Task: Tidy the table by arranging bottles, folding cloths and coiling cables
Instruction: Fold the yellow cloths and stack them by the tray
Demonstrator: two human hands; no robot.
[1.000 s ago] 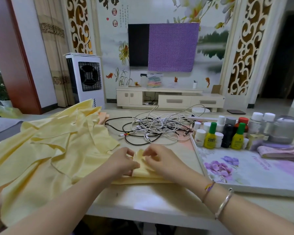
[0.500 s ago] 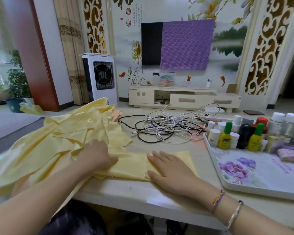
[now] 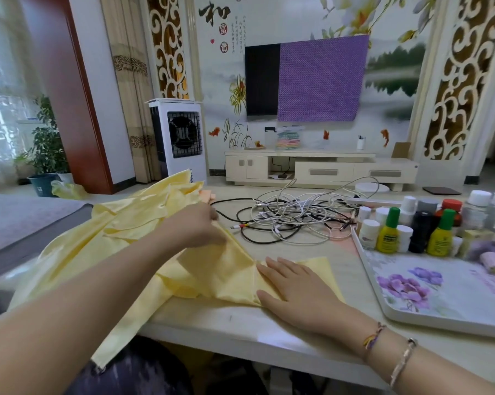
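The right hand (image 3: 294, 289) lies flat, pinning the folded end of the yellow cloth (image 3: 126, 240) to the table (image 3: 269, 326); the left hand (image 3: 197, 226) pinches a loose edge. Pulling hard risks sliding the fold or snagging the nearby tangled cables (image 3: 292, 218).

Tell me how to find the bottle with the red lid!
Look at the flowery tray on the table's right side, where little bottles crowd its far edge. In the back row, behind the two yellow bottles with green caps, stands the red-lidded bottle. It has the only red lid there.
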